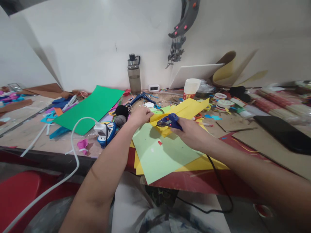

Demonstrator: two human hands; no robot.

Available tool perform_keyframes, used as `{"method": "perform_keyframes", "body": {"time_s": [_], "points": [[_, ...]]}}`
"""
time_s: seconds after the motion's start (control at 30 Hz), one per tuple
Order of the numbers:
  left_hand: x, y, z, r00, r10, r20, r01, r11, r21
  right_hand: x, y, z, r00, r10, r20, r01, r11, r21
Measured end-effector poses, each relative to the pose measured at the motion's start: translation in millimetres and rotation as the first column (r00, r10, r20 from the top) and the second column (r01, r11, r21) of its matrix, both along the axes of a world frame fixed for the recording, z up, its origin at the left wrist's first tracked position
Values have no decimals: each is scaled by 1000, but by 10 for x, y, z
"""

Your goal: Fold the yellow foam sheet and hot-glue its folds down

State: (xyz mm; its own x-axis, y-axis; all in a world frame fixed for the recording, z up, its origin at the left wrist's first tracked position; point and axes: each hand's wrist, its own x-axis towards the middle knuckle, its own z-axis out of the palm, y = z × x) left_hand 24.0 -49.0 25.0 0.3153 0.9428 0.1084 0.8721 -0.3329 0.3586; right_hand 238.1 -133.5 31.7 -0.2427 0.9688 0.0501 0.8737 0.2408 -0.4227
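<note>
My right hand point(186, 128) is wrapped round a blue hot glue gun point(171, 120), its nozzle pointing left over yellow paper point(189, 108). A black cord runs down from under my right arm. Close to the nozzle, my left hand point(142, 116) has its fingers bent together at the left edge of the yellow paper; it seems to pinch that edge, though the fingertips are partly hidden. Below both hands lies a light green sheet point(167, 155) with small scraps on it, on top of more yellow paper.
A blue power strip point(109, 134) with a white plug and cable sits left of my left arm. Behind are a green sheet point(92, 106), a water bottle point(134, 76), a small digital clock point(154, 88) and stacked paper cups point(190, 88). A black phone point(284, 132) lies on cardboard at right.
</note>
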Motion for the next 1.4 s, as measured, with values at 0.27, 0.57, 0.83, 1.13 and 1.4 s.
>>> {"method": "perform_keyframes", "body": {"time_s": [0.27, 0.57, 0.83, 1.13, 1.4], "points": [[17, -47, 28, 999, 19, 32, -18, 1000, -18, -86, 61, -23, 999, 32, -18, -32, 999, 21], [9, -18, 6, 1000, 10, 14, -10, 1000, -12, 74, -55, 40, 999, -24, 30, 25, 1000, -19], [20, -43, 28, 999, 26, 18, -26, 999, -26, 93, -62, -15, 1000, -9, -16, 9, 1000, 1], [22, -48, 43, 1000, 22, -3, -22, 999, -29, 20, 4, -55, 998, -11, -58, 12, 1000, 16], [26, -50, 45, 1000, 21, 1, -21, 999, -38, -48, -23, -57, 999, 0, -54, -1, 1000, -13]]}}
